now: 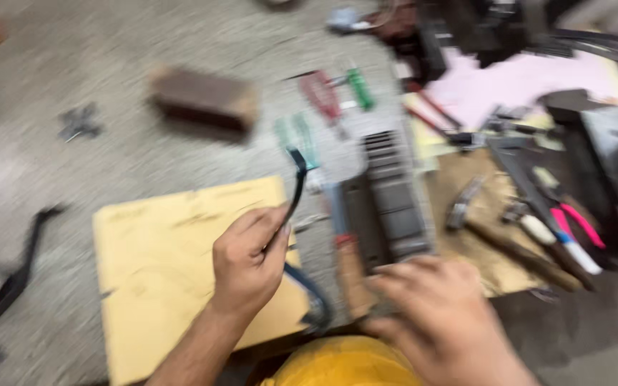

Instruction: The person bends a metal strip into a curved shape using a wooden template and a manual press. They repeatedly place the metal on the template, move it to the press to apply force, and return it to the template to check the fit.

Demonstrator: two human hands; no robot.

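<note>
Tan board (173, 264), green-handled screwdriver (358, 88), pink sheet (509, 82) (red-handled screwdriver (321, 96) beside the green).

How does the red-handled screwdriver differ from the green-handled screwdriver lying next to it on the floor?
The red-handled screwdriver has a thicker, longer handle; the green-handled screwdriver looks slimmer and shorter. The red one lies to the left, the green one to the right. Both lie flat on the grey floor, roughly parallel and beyond both hands, blurred by motion.

Board (159, 264), tools on grey floor (109, 57)
</note>
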